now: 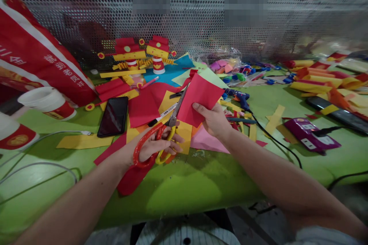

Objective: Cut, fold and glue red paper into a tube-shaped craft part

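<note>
My left hand [156, 145] is closed round the handles of a pair of scissors [147, 143], one loop red and the other yellow. The steel blades point up and away, lying along the left edge of a sheet of red paper [198, 95]. That paper is pinched in my right hand [212, 118], the thumb on top and the other fingers behind it. Whether the blades are biting into the paper I cannot tell. Beneath both hands lie overlapping red, yellow, orange and pink sheets, with a pink sheet [207, 140] below my right hand.
Left of the hands are a black phone [113, 116], white-and-red paper cups [48, 103] and a red bag [37, 46]. Two paper figures [157, 54] stand behind. To the right are a glue gun [241, 97] with its cord, a purple power strip [312, 134] and coloured scraps.
</note>
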### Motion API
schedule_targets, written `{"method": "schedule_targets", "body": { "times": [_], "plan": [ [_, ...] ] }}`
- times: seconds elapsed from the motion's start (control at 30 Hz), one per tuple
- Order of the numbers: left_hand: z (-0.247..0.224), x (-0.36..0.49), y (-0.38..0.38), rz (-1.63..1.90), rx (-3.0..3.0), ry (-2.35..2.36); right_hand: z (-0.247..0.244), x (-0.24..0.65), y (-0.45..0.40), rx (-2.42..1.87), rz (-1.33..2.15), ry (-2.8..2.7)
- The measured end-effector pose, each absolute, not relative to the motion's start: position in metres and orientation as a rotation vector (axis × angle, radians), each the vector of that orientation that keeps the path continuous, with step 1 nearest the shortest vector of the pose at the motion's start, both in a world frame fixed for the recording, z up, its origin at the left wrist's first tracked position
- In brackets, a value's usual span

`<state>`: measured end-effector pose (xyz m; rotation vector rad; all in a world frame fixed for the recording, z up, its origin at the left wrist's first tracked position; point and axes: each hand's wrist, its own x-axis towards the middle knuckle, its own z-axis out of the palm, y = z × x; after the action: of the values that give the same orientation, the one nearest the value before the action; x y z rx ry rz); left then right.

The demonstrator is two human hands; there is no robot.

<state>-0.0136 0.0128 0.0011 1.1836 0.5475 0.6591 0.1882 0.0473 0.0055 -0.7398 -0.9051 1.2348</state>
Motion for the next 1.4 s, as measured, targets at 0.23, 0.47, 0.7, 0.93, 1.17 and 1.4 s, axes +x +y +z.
{"method": "schedule_targets", "body": {
  "times": [0.23, 0.47, 0.7, 0.93, 1.17, 1.4],
  "plan": [
    [0.010, -0.011, 0.009, 0.665, 1.213, 0.583, 0.007, 0.187, 0.047, -0.771, 1.239, -0.899],
    [0.010, -0.011, 0.010, 0.670, 1.250, 0.595, 0.006, 0.189, 0.047, -0.752, 1.247, -0.895],
    [0.006, -0.015, 0.011, 0.650, 1.204, 0.569, 0.006, 0.189, 0.047, -0.769, 1.239, -0.904],
    [0.003, -0.012, 0.013, 0.643, 1.228, 0.564, 0.007, 0.189, 0.046, -0.777, 1.239, -0.942],
    [-0.003, -0.016, 0.016, 0.634, 1.299, 0.570, 0.003, 0.189, 0.046, -0.808, 1.267, -0.960],
    [-0.005, -0.015, 0.016, 0.649, 1.314, 0.647, 0.010, 0.185, 0.042, -0.800, 1.333, -0.877]
  ]
}}
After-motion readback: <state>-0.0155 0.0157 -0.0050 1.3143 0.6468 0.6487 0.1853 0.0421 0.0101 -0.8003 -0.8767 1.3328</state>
